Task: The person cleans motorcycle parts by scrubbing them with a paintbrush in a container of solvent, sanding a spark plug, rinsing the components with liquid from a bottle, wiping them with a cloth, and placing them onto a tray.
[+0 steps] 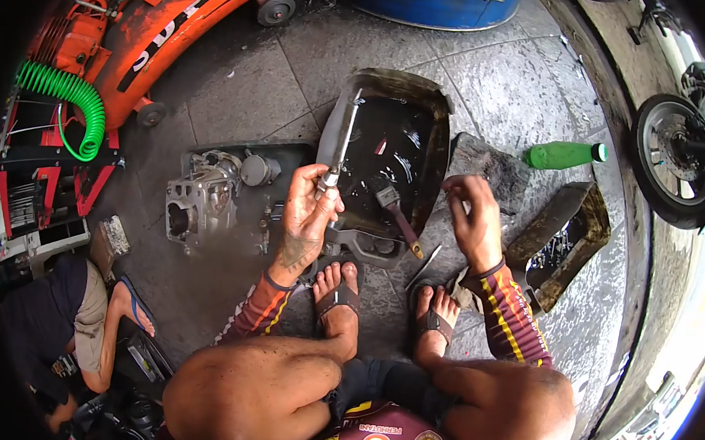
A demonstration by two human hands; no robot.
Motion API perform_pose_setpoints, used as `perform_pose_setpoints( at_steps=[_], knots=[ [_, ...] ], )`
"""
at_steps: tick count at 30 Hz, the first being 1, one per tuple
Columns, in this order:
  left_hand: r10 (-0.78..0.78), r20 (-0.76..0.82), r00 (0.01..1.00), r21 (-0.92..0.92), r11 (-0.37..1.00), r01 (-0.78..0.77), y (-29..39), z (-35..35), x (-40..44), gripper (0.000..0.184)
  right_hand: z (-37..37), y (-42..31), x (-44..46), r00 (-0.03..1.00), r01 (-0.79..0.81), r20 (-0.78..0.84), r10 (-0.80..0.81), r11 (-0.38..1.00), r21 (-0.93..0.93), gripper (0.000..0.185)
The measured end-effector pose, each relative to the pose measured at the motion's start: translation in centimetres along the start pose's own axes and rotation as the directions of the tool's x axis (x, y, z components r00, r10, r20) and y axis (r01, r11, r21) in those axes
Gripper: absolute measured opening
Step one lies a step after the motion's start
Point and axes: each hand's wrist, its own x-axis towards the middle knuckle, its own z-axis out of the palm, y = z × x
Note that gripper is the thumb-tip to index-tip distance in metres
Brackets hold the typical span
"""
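As we crouched on the tiled floor (pixel 252 75), our left hand (pixel 309 214) gripped a slim metal rod (pixel 344 144) by its thicker lower end, thumb and fingers closed around it, the long shaft pointing away from us over the left side of a cut-open basin (pixel 441 149). Our right hand (pixel 472 218) hovered just past the basin's right side, half open with its fingers bent, and we could see nothing in its grasp.

Dark liquid (pixel 371 161) lay in the basin, where a brush (pixel 404 232) leaned with its bristle end inside and its handle out over the near rim. A thin pointed tool (pixel 423 267) lay on the floor near our sandaled right foot (pixel 437 314).

To our left sat a silvery engine casting (pixel 210 193), a round metal part (pixel 259 169) just beside it. To our right, beyond a rough dark block (pixel 490 173), a green bottle (pixel 561 156) lay on its side near a second cut container (pixel 588 204) holding small metal pieces (pixel 554 250).

Farther out, we had an orange tank (pixel 171 31) and a coiled green hose (pixel 95 111) at left, a blue drum (pixel 435 9) ahead, a motorcycle wheel (pixel 673 157) at right, and another person's sandaled foot (pixel 134 308) at lower left.
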Motion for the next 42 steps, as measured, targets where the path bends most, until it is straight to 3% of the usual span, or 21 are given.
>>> perform_pose_setpoints(
  at_steps=[2,5,7,8,10,13,20,24,26,27,28,30,31,33,36,38,40,42],
  knots=[
    [-0.004,0.010,1.000,-0.018,1.000,0.005,-0.1,-0.1,0.0,0.030,-1.0,2.0,-1.0,0.983,-0.136,-0.127,0.130,0.990,-0.040,0.012],
    [-0.012,0.034,0.999,-0.042,0.999,0.013,-0.3,0.0,0.1,0.030,-1.7,2.7,-1.2,0.986,-0.130,-0.113,0.120,0.988,-0.084,0.011],
    [-0.107,0.014,0.994,-0.025,0.994,0.107,0.1,0.4,0.2,0.030,-1.7,0.7,0.9,0.980,0.192,-0.023,-0.197,0.973,-0.128,0.010],
    [-0.106,0.019,0.994,-0.022,0.994,0.106,0.4,0.7,0.2,0.030,-1.4,-0.2,2.2,0.954,0.296,0.102,-0.282,0.941,-0.162,0.014],
    [-0.157,-0.044,0.987,-0.054,0.986,0.155,0.9,1.2,0.2,0.027,-0.3,-1.9,5.1,0.855,0.425,0.438,-0.277,0.858,-0.289,0.026],
    [-0.119,0.019,0.993,-0.110,0.987,0.121,1.6,0.8,0.2,0.035,4.1,-1.0,9.4,0.693,0.685,0.615,-0.376,0.608,-0.400,0.027],
    [-0.035,-0.018,0.999,-0.141,0.990,0.032,1.8,0.6,0.0,0.032,11.2,4.2,12.4,0.725,0.599,0.682,-0.099,0.580,-0.552,0.031],
    [-0.063,-0.022,0.998,-0.119,0.991,0.060,1.0,0.3,0.3,0.027,10.6,4.6,11.4,0.709,0.632,0.698,-0.102,0.531,-0.565,0.032],
    [-0.069,-0.021,0.997,-0.122,0.990,0.066,0.8,0.4,0.8,0.025,9.4,4.0,11.0,0.784,0.538,0.598,-0.166,0.663,-0.520,0.033],
    [-0.082,-0.023,0.996,-0.126,0.989,0.078,0.7,0.6,1.1,0.026,7.9,2.7,11.4,0.802,0.428,0.568,-0.182,0.838,-0.337,0.037],
    [-0.082,-0.024,0.996,-0.134,0.988,0.078,0.5,0.7,1.2,0.026,6.7,1.4,11.3,0.801,0.430,0.572,-0.179,0.836,-0.341,0.037],
    [-0.119,-0.019,0.993,-0.109,0.987,0.117,0.0,1.0,1.5,0.028,4.8,-0.7,10.4,0.885,0.235,0.421,-0.197,0.971,-0.038,0.033],
    [-0.125,-0.039,0.991,-0.108,0.987,0.120,-0.1,1.3,1.6,0.026,4.2,-1.4,9.6,0.883,0.233,0.428,-0.192,0.971,-0.046,0.033],
    [-0.161,-0.028,0.987,-0.155,0.976,0.155,-0.5,1.9,1.9,0.025,3.6,-2.4,8.2,0.927,-0.071,0.376,-0.005,0.980,0.187,0.031],
    [-0.253,0.017,0.967,-0.223,0.942,0.251,-0.2,2.8,2.4,0.026,3.8,-2.5,6.2,0.982,-0.049,0.191,0.002,0.970,0.239,0.025],
    [-0.383,0.181,0.906,-0.315,0.850,0.422,0.0,2.6,2.5,0.031,3.6,-2.7,5.7,0.983,-0.074,0.184,0.030,0.969,0.237,0.024],
    [-0.409,0.181,0.894,-0.313,0.838,0.447,0.0,3.0,2.8,0.033,3.3,-3.0,5.6,0.983,-0.102,0.175,0.060,0.966,0.239,0.023],
    [-0.423,0.228,0.877,-0.353,0.803,0.480,0.2,3.1,3.0,0.032,3.2,-3.0,5.6,0.891,-0.388,0.344,0.297,0.890,0.238,0.022]
  ],
)
